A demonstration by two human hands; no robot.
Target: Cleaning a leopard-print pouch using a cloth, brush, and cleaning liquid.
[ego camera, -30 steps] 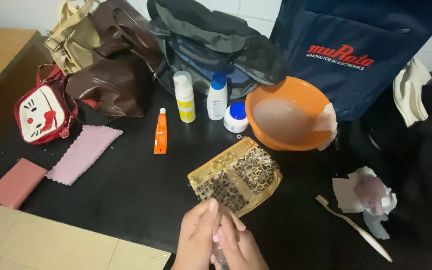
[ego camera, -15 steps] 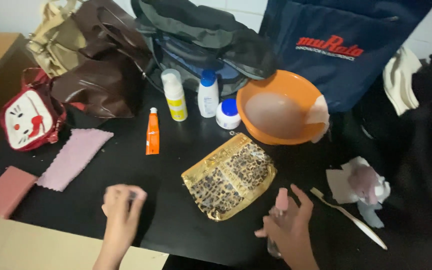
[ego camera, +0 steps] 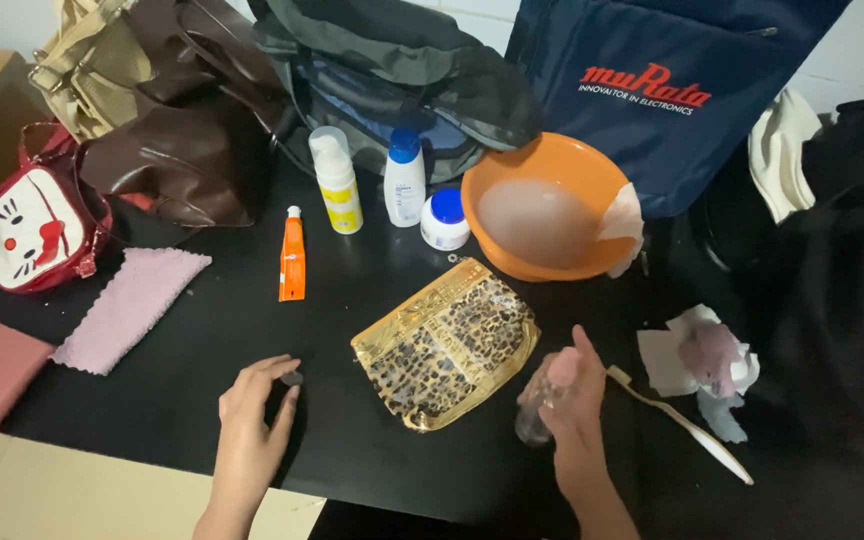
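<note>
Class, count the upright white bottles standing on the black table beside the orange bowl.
2: a yellow-banded pump bottle and a blue-capped bottle, side by side left of the bowl. Others may be hidden among the bags.

right hand (ego camera: 577,415) gripping clear bottle (ego camera: 537,405), left hand (ego camera: 252,425) on small cap (ego camera: 292,379)

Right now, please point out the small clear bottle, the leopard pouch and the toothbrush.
small clear bottle (ego camera: 535,415): head view, lower clear body.
leopard pouch (ego camera: 445,345): head view, middle of patterned face.
toothbrush (ego camera: 687,425): head view, mid handle.
</note>
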